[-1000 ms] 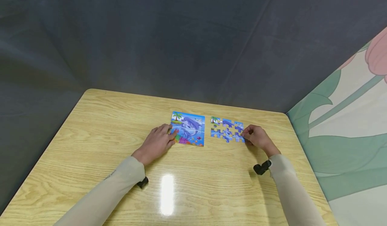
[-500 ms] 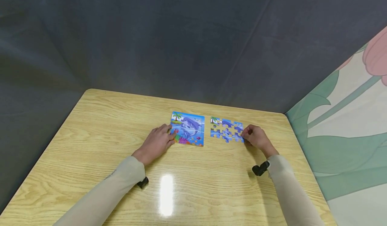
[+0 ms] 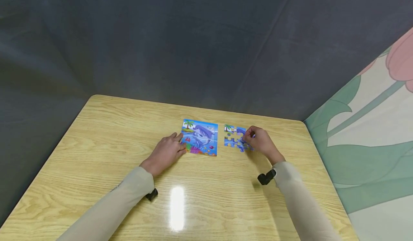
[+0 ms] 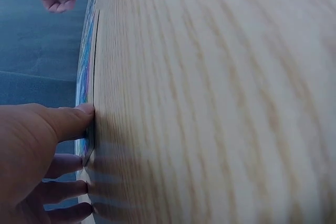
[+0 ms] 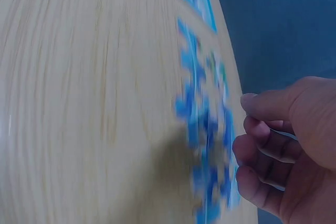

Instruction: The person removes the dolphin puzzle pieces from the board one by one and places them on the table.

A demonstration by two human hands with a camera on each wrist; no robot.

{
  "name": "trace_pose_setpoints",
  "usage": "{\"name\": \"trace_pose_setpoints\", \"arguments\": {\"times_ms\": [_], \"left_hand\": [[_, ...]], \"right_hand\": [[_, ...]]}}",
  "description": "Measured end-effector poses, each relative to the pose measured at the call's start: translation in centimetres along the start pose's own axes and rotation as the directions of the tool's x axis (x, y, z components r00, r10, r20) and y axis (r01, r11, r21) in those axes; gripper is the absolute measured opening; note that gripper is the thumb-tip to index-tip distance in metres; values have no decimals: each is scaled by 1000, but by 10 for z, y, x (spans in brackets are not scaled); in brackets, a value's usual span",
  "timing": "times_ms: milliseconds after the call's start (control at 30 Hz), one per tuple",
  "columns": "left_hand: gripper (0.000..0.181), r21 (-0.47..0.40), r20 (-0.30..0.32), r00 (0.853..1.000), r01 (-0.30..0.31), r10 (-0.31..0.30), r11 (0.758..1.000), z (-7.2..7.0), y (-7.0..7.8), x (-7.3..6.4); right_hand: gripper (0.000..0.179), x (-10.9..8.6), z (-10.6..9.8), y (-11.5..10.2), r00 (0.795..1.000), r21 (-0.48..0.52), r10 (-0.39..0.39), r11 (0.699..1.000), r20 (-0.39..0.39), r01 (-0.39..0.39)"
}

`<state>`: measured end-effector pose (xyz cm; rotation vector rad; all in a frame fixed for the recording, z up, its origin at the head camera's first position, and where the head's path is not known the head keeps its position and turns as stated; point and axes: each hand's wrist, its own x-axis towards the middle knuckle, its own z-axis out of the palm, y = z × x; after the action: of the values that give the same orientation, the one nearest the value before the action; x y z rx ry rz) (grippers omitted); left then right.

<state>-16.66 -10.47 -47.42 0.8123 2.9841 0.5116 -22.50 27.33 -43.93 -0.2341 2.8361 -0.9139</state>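
Observation:
A square dolphin picture board (image 3: 201,137) lies flat on the wooden table. My left hand (image 3: 164,153) rests at its left edge. In the left wrist view the thumb (image 4: 71,121) touches the board's edge and the fingers are fairly straight. To the right of the board are several jigsaw pieces (image 3: 229,141) with matching dolphin art, laid out in spaced rows. My right hand (image 3: 259,140) hovers over the right-hand pieces and hides some of them. In the right wrist view its fingers (image 5: 257,184) are loosely curled, with no piece visible between thumb and fingertips.
The pale wood table (image 3: 206,198) carries a bright light reflection in front. A dark curtain (image 3: 193,47) hangs behind its far edge. On the right is a flower-patterned cloth (image 3: 364,140). Each wrist wears a small black camera.
My right hand has left the lower right piece and moved left and slightly up over the pieces. My left hand has stayed at the board's edge.

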Motion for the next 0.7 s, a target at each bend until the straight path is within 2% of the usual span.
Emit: {"name": "trace_pose_setpoints", "arguments": {"times_ms": [200, 400, 533, 700], "left_hand": [[32, -8, 13, 1000, -8, 8, 1000, 0, -2, -1], [34, -31, 37, 999, -4, 5, 1000, 0, -4, -2], [35, -27, 50, 999, 8, -7, 1000, -1, -5, -3], [35, -31, 54, 999, 0, 2, 1000, -2, -5, -2]], "right_hand": [[10, 10, 24, -46, 993, 23, -58, 998, 101, 56], [7, 19, 58, -96, 960, -77, -149, 982, 235, 171], [21, 23, 79, -127, 942, -152, -170, 963, 289, 221], [37, 25, 97, -151, 936, -208, -131, 956, 326, 206]]}}
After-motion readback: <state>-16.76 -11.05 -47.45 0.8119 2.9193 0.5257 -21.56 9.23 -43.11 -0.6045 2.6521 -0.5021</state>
